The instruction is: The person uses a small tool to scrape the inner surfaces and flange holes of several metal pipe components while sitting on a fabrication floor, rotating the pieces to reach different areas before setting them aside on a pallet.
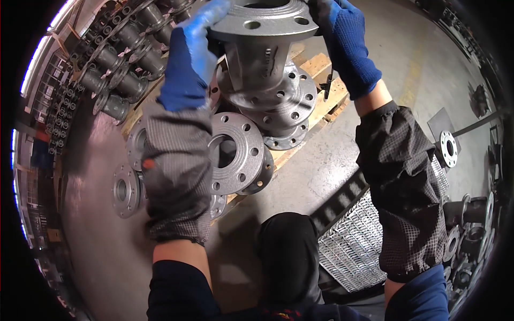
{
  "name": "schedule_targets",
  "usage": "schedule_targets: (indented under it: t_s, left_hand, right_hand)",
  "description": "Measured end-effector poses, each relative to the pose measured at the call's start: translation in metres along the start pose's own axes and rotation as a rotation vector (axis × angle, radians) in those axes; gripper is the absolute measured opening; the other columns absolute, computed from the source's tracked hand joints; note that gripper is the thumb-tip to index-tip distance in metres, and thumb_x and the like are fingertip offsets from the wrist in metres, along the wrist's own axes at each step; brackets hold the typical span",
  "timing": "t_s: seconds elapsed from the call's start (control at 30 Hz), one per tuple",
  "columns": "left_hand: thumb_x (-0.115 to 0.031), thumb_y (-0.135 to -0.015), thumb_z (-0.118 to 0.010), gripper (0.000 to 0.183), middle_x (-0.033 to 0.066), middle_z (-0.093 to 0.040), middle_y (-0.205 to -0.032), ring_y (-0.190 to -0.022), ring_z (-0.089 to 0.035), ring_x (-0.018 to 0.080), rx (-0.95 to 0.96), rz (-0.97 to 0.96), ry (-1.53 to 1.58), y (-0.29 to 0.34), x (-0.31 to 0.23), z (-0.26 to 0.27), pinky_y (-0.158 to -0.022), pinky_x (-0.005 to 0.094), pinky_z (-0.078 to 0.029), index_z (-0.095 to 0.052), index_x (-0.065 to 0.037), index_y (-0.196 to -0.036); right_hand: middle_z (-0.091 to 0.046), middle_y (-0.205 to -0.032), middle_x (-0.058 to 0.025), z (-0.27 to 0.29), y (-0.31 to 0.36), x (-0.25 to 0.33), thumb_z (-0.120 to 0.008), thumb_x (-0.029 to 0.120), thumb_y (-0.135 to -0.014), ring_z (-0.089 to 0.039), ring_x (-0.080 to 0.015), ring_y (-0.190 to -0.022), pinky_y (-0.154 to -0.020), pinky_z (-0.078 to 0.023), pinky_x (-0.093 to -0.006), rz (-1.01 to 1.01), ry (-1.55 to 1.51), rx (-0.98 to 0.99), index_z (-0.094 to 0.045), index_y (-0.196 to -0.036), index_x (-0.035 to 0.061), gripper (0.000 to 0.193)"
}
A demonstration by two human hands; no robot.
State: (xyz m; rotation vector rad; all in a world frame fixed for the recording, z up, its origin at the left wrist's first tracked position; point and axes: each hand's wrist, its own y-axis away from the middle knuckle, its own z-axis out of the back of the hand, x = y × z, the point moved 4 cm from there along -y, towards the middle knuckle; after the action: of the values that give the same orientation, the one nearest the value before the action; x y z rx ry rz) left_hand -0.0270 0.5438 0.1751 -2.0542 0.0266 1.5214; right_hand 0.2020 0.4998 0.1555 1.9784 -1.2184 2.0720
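A grey flanged pipe fitting (pixel 259 61) with a wide bolt-holed flange on top stands upright at the top of the view. My left hand (pixel 201 35), in a blue glove, is closed on the left rim of that flange. On the opposite rim my right hand (pixel 345 40), gloved the same way, is closed too, its fingertips partly hidden. Directly below are more stacked grey flanges (pixel 284 115); whether the fitting touches them is hard to tell. Closer to me, another flanged fitting (pixel 238 160) leans with its round bore showing.
A wooden pallet (pixel 321 67) lies under the fittings. Rows of dark flanged fittings (pixel 128 80) fill the far left. A ridged metal platform (pixel 353 241) is beside my knee (pixel 289 251). A pale flange (pixel 448 148) and several more fittings (pixel 474 235) are at the right.
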Motion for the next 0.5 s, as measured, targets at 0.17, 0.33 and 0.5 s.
schedule_targets:
  t_s: [0.17, 0.33, 0.5]
  left_hand:
    - [-0.048, -0.086, -0.058, 0.054, 0.0110, -0.063, -0.111, -0.106, -0.058, 0.0218, 0.044, -0.073, -0.938, -0.106, 0.007, 0.066, -0.086, 0.0333, -0.048, -0.058, -0.006, -0.121]
    - [-0.034, -0.094, -0.049, 0.041, 0.0140, -0.060, -0.120, -0.112, -0.056, 0.0294, 0.628, -1.121, -1.679, -0.082, 0.024, -0.051, -0.093, 0.0371, -0.047, -0.053, -0.013, -0.128]
    - [-0.051, -0.088, -0.052, 0.051, 0.0178, -0.060, -0.116, -0.106, -0.058, 0.0343, 0.199, -0.562, -1.629, -0.083, 0.007, -0.025, -0.090, 0.0410, -0.047, -0.056, -0.018, -0.126]
  right_hand:
    - [-0.068, -0.076, -0.0154, -0.037, 0.011, 0.034, -0.054, 0.035, -0.086, -0.067, -0.0201, -0.066, -0.064, -0.052, -0.0357, 0.151, 0.680, -0.167, -0.066, -0.094, 0.0037, 0.034]
    - [-0.066, -0.064, -0.0104, 0.026, 0.046, 0.057, -0.052, 0.034, -0.090, -0.065, -0.0128, -0.059, -0.053, -0.049, -0.0269, -0.035, 0.309, 0.106, -0.066, -0.094, 0.0032, 0.034]
    - [-0.067, -0.080, -0.0090, 0.094, 0.167, 0.038, -0.048, 0.026, -0.096, -0.060, -0.0111, -0.060, -0.049, -0.046, -0.0215, -0.472, 0.218, 0.109, -0.063, -0.105, -0.0001, 0.032]
